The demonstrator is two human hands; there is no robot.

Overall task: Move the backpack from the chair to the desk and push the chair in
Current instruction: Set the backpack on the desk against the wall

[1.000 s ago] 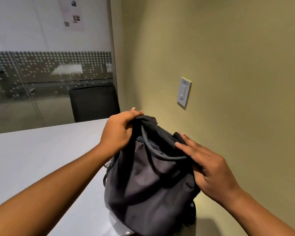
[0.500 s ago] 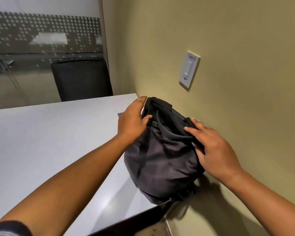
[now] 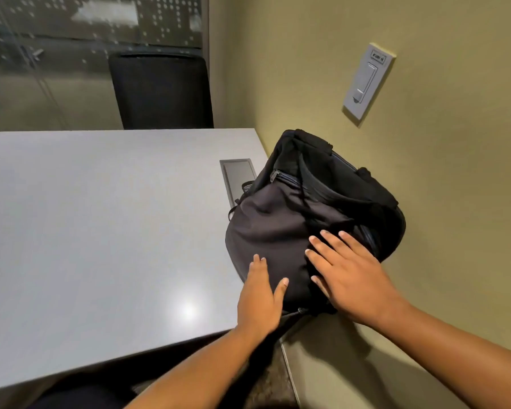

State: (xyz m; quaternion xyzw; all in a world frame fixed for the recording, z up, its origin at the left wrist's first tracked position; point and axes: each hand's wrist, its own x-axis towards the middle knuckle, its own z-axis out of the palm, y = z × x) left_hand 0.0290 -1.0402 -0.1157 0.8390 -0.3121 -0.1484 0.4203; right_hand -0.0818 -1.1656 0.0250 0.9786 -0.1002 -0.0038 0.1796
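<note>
The dark grey backpack (image 3: 292, 219) lies on the grey desk (image 3: 101, 225) at its right end, leaning against the olive wall. My left hand (image 3: 261, 299) rests flat on the bag's near lower edge, fingers apart. My right hand (image 3: 348, 273) lies flat on the bag's near right side, fingers spread, gripping nothing. A dark shape below the desk's front edge (image 3: 80, 394) shows at the bottom of the frame; I cannot tell whether it is the chair.
A black chair (image 3: 160, 90) stands at the desk's far side against a glass partition. A metal cable hatch (image 3: 236, 178) is set into the desk just left of the bag. A light switch (image 3: 366, 84) sits on the wall at right.
Both hands have let go of the backpack's top and slid down to lie flat on its near side. The bag now rests further onto the desk. The view has tilted down.
</note>
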